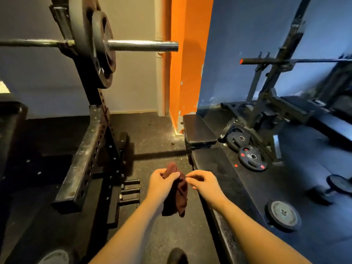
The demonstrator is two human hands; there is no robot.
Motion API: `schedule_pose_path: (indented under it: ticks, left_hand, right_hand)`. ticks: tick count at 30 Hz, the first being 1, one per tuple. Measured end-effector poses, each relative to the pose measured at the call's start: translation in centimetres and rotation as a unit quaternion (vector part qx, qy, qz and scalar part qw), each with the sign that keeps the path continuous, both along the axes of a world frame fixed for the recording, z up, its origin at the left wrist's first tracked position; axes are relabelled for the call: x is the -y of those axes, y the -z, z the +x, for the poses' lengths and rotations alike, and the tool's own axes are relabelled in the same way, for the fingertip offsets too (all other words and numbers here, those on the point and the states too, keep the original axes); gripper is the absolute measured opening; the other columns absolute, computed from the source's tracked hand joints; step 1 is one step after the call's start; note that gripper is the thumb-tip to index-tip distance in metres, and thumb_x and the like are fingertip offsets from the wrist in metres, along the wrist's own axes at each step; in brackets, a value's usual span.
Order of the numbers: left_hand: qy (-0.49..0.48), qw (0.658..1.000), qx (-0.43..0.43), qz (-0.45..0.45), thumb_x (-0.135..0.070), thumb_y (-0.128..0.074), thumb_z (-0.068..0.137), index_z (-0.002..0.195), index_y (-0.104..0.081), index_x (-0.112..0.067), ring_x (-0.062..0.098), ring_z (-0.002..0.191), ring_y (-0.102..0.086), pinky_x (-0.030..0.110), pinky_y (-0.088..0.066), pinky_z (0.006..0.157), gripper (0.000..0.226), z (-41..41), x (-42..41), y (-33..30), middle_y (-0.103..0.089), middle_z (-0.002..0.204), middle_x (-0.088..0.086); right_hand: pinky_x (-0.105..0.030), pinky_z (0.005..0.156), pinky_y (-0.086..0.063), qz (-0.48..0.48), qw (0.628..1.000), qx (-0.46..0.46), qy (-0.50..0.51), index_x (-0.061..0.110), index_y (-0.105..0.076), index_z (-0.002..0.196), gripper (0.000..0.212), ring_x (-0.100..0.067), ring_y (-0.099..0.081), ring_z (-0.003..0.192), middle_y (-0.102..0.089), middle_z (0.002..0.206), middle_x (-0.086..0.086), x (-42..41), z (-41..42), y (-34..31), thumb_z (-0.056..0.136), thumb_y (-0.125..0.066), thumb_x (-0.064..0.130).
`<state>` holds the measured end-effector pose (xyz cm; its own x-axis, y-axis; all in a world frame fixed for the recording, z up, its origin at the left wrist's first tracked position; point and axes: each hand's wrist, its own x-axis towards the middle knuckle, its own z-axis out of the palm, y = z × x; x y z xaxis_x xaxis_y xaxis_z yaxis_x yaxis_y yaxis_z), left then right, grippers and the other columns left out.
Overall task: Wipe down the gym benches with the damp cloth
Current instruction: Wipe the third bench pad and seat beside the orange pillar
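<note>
1. Head view: the left hand [162,180] has its fingers curled round the top of a dark red cloth [177,193], which hangs down over the floor just left of the long black bench [219,168].
2. The right hand [202,182], fingers bent, pinches at the cloth's upper edge beside the bench's near side.
3. A short padded seat [200,130] adjoins the bench's far end, by the orange pillar [186,63].
4. Right of the bench, weight plates [251,159] lie on the floor.
5. Left of the bench stands a rack [89,141] holding a loaded barbell [141,45].
</note>
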<state>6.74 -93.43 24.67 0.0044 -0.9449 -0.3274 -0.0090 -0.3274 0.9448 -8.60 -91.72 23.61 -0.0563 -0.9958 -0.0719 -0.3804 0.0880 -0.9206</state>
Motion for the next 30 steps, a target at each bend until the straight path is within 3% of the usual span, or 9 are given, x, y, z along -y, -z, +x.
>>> schedule_pose_path:
  ticks: [2, 6, 11, 16, 19, 23, 25, 27, 30]
  left_hand:
    - [0.011, 0.999, 0.031, -0.016, -0.015, -0.071, 0.083, 0.103, -0.06, -0.009, 0.023, 0.088, -0.064, 0.031, -0.049, 0.071, 0.023, -0.8, 4.0, 0.7, -0.066, 0.095, 0.011]
    - [0.006, 0.997, 0.05, -0.055, -0.003, -0.069, 0.082, 0.106, -0.053, -0.006, 0.008, 0.075, -0.056, 0.016, -0.042, 0.058, 0.029, -3.4, 12.7, 2.5, -0.058, 0.088, 0.002]
    - [0.028, 0.996, 0.056, -0.071, 0.009, -0.066, 0.082, 0.108, -0.051, 0.0, -0.006, 0.06, -0.06, 0.006, -0.043, 0.053, 0.031, -6.9, 23.2, 8.6, -0.06, 0.082, 0.001]
    - [0.043, 0.995, 0.072, -0.054, 0.012, -0.065, 0.08, 0.094, -0.058, -0.013, -0.011, 0.064, -0.057, 0.005, -0.042, 0.061, 0.03, -10.1, 30.2, 20.2, -0.062, 0.081, -0.001]
    - [0.05, 0.996, 0.071, -0.03, 0.011, -0.065, 0.08, 0.089, -0.059, -0.02, -0.004, 0.069, -0.059, 0.014, -0.044, 0.067, 0.033, -11.8, 33.8, 27.3, -0.062, 0.079, -0.004]
    - [0.08, 0.995, 0.055, -0.018, 0.009, -0.064, 0.083, 0.098, -0.062, -0.011, -0.007, 0.067, -0.059, 0.011, -0.043, 0.066, 0.025, -14.1, 38.6, 35.0, -0.064, 0.08, -0.005]
    - [0.073, 0.996, 0.037, -0.017, 0.007, -0.063, 0.085, 0.108, -0.062, -0.005, -0.007, 0.074, -0.062, 0.013, -0.046, 0.069, 0.025, -15.3, 41.0, 38.1, -0.066, 0.088, -0.003]
    - [0.067, 0.998, 0.012, -0.005, 0.003, -0.062, 0.088, 0.117, -0.061, -0.003, 0.004, 0.094, -0.066, 0.018, -0.051, 0.078, 0.029, -16.4, 43.2, 41.3, -0.068, 0.105, 0.003]
    - [0.086, 0.996, -0.009, -0.011, -0.004, -0.062, 0.09, 0.126, -0.06, -0.011, 0.009, 0.109, -0.063, 0.025, -0.05, 0.096, 0.036, -17.9, 45.9, 45.2, -0.067, 0.118, 0.0]
  right_hand:
    - [-0.021, 0.074, -0.051, -0.001, 1.0, 0.012, 0.008, 0.027, -0.072, 0.084, 0.013, -0.001, -0.065, 0.079, -0.071, 0.083, 0.01, 4.2, -0.1, 0.9, 0.087, -0.068, 0.015]
    - [-0.026, 0.077, -0.054, 0.002, 0.998, 0.037, 0.051, 0.016, -0.074, 0.092, 0.01, -0.011, -0.067, 0.084, -0.073, 0.087, 0.001, 12.7, -1.8, 3.6, 0.085, -0.068, 0.011]
    - [-0.014, 0.072, -0.048, 0.029, 0.993, 0.016, 0.11, 0.009, -0.073, 0.094, 0.011, -0.013, -0.065, 0.083, -0.072, 0.09, -0.002, 22.3, -5.1, 10.2, 0.085, -0.067, 0.007]
    - [-0.025, 0.081, -0.046, 0.098, 0.983, -0.074, 0.138, 0.008, -0.074, 0.1, 0.023, -0.019, -0.064, 0.091, -0.071, 0.099, -0.006, 27.4, -8.5, 22.1, 0.087, -0.056, 0.003]
    - [-0.028, 0.086, -0.044, 0.151, 0.971, -0.143, 0.115, 0.011, -0.07, 0.108, 0.028, -0.024, -0.061, 0.102, -0.067, 0.109, -0.006, 30.0, -10.8, 28.9, 0.09, -0.05, 0.004]
    - [-0.03, 0.091, -0.039, 0.137, 0.954, -0.254, 0.078, 0.016, -0.064, 0.118, 0.029, -0.019, -0.047, 0.115, -0.057, 0.12, 0.0, 35.5, -14.4, 35.5, 0.092, -0.051, 0.014]
    - [-0.034, 0.096, -0.039, 0.092, 0.941, -0.318, 0.066, 0.016, -0.063, 0.123, 0.033, -0.022, -0.043, 0.121, -0.056, 0.127, -0.002, 39.1, -15.8, 38.0, 0.091, -0.054, 0.014]
    - [-0.042, 0.103, -0.039, 0.037, 0.928, -0.365, 0.061, 0.015, -0.061, 0.128, 0.038, -0.027, -0.044, 0.126, -0.056, 0.134, -0.006, 42.2, -17.1, 40.1, 0.09, -0.061, 0.017]
    - [-0.046, 0.099, -0.042, -0.014, 0.907, -0.417, 0.052, 0.016, -0.062, 0.127, 0.036, -0.029, -0.049, 0.123, -0.058, 0.133, -0.008, 44.4, -18.5, 43.4, 0.093, -0.058, 0.027]
